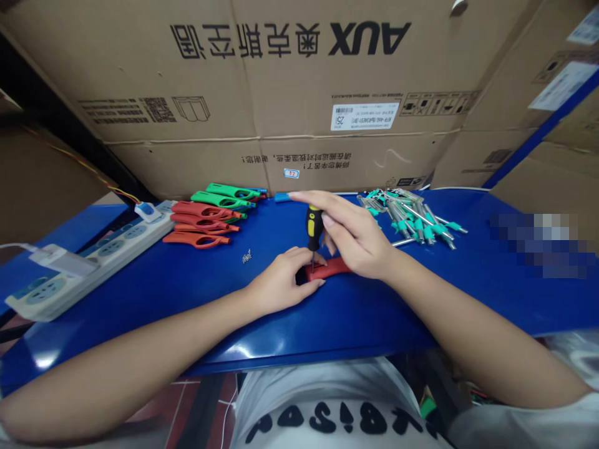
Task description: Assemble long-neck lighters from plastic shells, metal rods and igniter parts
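right hand [358,240]: fingers wrap the black-and-yellow screwdriver [313,231], index finger stretched out past the top of its handle.
left hand [278,280]: thumb and fingers grasp the left end of a red casing [334,269], pinning it on the blue tabletop [281,333].
red casing: lying on the table before the person, between the hands, its far right end hidden by the right hand.
screwdriver tip: shaft near upright, meeting the casing right beside the left fingertips; whether it sits in a screw head is too small to tell.
slip risk: a sideways push could skid the blade off the casing and into those fingertips.
twist risk: should the left grip slacken, the casing would likely turn with the driver.
small screws [247,256]: a little heap left of the left hand; a sweeping wrist could scatter it.
hemmed sides: stacked red and green casings [203,221] and a white power strip [120,251] at left, metal rods with teal fittings [416,217] at back right, a cardboard wall [281,118] behind.
open room: bare blue toward the front edge, crossed by both forearms.
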Action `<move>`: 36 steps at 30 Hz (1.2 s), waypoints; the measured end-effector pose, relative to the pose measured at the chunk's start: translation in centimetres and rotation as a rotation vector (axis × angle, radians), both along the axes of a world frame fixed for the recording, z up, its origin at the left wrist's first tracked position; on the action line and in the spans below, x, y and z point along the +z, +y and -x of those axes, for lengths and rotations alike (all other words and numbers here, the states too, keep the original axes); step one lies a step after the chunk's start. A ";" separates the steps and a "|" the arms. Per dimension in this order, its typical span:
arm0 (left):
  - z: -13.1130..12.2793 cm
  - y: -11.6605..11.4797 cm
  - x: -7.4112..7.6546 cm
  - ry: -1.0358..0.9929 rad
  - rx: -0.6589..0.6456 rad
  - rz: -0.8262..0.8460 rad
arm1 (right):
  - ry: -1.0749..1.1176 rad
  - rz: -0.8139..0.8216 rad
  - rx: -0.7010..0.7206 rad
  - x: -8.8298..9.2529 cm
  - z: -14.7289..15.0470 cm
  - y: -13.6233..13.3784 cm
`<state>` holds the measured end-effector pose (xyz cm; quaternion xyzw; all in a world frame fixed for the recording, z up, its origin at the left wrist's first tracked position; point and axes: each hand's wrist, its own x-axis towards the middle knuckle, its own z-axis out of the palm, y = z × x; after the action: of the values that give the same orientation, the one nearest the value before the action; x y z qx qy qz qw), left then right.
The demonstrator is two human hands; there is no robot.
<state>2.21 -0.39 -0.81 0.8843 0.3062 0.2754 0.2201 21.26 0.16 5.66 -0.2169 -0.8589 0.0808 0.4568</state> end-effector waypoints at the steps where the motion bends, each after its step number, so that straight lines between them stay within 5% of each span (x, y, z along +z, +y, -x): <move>1: 0.0 0.0 0.0 0.000 0.000 0.000 | 0.005 0.055 0.034 0.1 0.1 -0.1; 10: 0.1 0.0 -0.2 -0.014 0.010 0.020 | -0.009 -0.284 -0.062 0.1 -0.6 0.5; 17: 0.0 -0.1 0.2 -0.001 -0.002 0.015 | 0.002 0.136 0.070 0.2 -0.2 0.3; 23: 0.1 0.0 -0.1 0.001 0.020 0.038 | -0.026 -0.147 -0.079 0.0 -0.4 0.3; 29: 0.0 -0.2 0.4 0.017 0.002 0.039 | 0.059 0.130 0.053 0.4 -0.2 0.2; 33: 0.0 -0.2 0.3 0.015 0.009 0.037 | 0.070 -0.104 -0.103 -0.1 -0.5 0.8; 36: -0.1 -0.2 0.2 0.007 0.017 0.027 | -0.026 -0.173 -0.094 -0.1 -0.7 0.8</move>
<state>2.27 -0.55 -0.62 0.8795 0.3181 0.2701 0.2289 21.93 0.96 5.53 -0.2176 -0.8576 -0.0180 0.4657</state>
